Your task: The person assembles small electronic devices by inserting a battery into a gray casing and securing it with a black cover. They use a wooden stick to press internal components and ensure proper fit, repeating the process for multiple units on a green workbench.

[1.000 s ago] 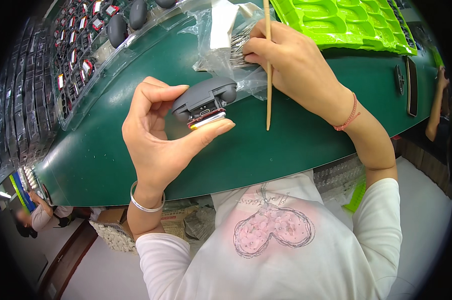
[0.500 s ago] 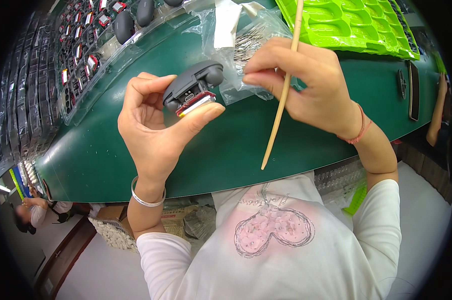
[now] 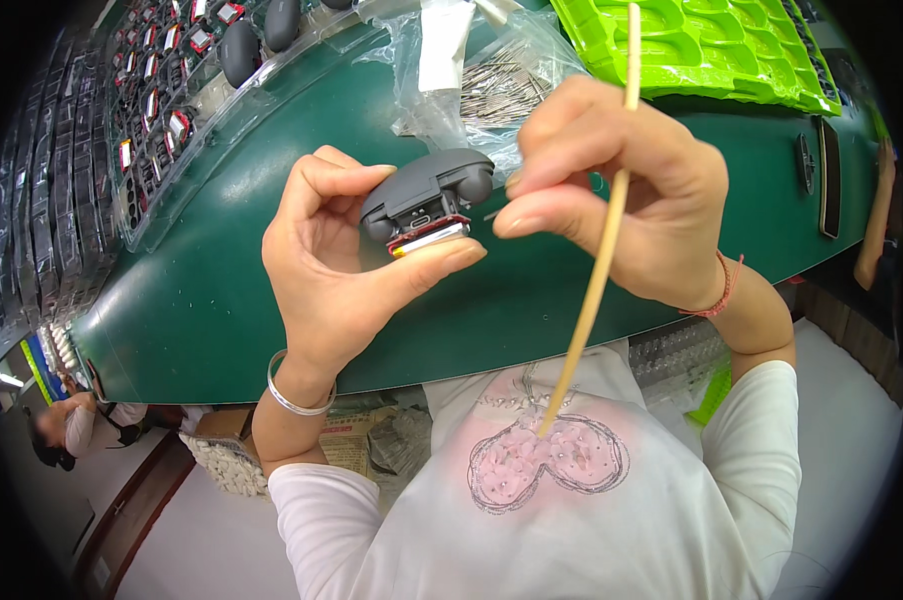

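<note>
My left hand (image 3: 316, 255) grips a dark grey rounded case (image 3: 431, 190), like an earbud charging case, between thumb and fingers. Its underside faces me, showing a small port, a red circuit board edge and a silver battery-like block (image 3: 436, 239) by my thumb. My right hand (image 3: 631, 190) is closed, with a long wooden stick (image 3: 596, 285) running slantwise between its fingers. From its thumb and fingertip pokes the end of a thin metal pin (image 3: 490, 215), pointing toward the case and apart from it. Behind my hands, many such pins (image 3: 506, 88) lie on a clear plastic bag (image 3: 411, 60).
Clear trays of case parts with red and silver pieces (image 3: 176, 130) stand at the far left, beside stacked black trays (image 3: 51, 190). A bright green moulded tray (image 3: 701, 50) lies at the far right. Near the green table's (image 3: 201, 320) right edge lies a dark flat object (image 3: 827, 180).
Both hands have shifted to the right, the left carrying the case along. The stick's lower end has swung nearer my shirt, and a pin tip now shows at my right fingertips.
</note>
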Available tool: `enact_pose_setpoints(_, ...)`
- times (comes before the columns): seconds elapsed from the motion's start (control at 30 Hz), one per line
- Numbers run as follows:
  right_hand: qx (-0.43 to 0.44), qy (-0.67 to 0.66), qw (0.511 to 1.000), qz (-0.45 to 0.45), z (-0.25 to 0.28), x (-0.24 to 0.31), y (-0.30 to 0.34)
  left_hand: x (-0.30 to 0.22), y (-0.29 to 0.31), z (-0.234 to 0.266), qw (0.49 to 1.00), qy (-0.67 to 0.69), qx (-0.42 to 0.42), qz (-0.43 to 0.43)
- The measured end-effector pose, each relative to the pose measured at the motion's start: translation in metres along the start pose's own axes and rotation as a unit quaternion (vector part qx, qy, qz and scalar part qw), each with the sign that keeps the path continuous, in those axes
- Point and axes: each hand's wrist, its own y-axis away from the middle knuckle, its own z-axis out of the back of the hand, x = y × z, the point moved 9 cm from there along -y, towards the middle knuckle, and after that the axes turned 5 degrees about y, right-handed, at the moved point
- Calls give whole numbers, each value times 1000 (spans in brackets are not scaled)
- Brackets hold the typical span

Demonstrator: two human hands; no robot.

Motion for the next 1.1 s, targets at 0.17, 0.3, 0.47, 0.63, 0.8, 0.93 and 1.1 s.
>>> enact_pose_setpoints(0.17, -66, -57, 996, 19, 5, -6, 4, 1, 4, -10, 998, 51, 24, -3)
enact_pose_setpoints(0.3, -41, -87, 995, -17, -2, -9, 6, -1, 6, -15, 999, 24, 35, -19)
enact_pose_setpoints(0.47, -50, -105, 992, -55, -4, -16, 9, -1, 6, -16, 999, 31, 37, -16)
enact_pose_setpoints(0.63, -41, -107, 992, -59, -7, -17, 9, -3, 7, -15, 998, 20, 48, -21)
enact_pose_setpoints(0.8, -49, -106, 992, -57, -6, -17, 9, -4, 8, -15, 998, 3, 55, -29)
enact_pose_setpoints(0.93, -71, 12, 997, -12, -1, -9, 9, -5, 9, -14, 999, -1, 33, -32)
enact_pose_setpoints(1.1, -120, 104, 983, 94, 0, 7, 11, -12, 11, -10, 995, -58, 0, -80)
